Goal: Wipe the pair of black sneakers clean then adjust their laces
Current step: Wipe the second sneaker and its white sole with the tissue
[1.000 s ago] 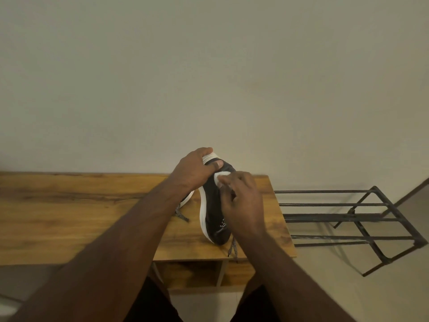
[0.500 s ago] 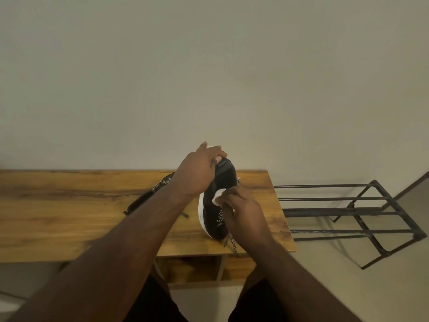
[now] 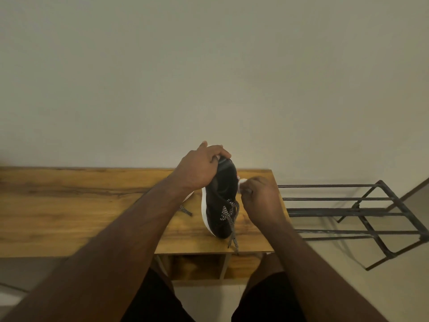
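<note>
A black sneaker (image 3: pixel 220 205) with a white sole and black-and-white laces (image 3: pixel 228 214) stands tilted on the wooden table (image 3: pixel 69 210), heel raised, toe toward me. My left hand (image 3: pixel 199 168) grips its heel from above. My right hand (image 3: pixel 260 198) pinches a small white wipe (image 3: pixel 241 183) against the sneaker's right side. Behind my left forearm only a lace end (image 3: pixel 185 210) and a sliver of white sole of the second sneaker show.
The table's right edge lies just past my right hand. A black metal rack (image 3: pixel 362 212) stands on the floor to the right. A plain wall rises behind the table. An open shelf sits under the tabletop.
The sneaker has been turned so its laced top faces me. My right hand with the wipe moved from the left side and top over to the sneaker's right side.
</note>
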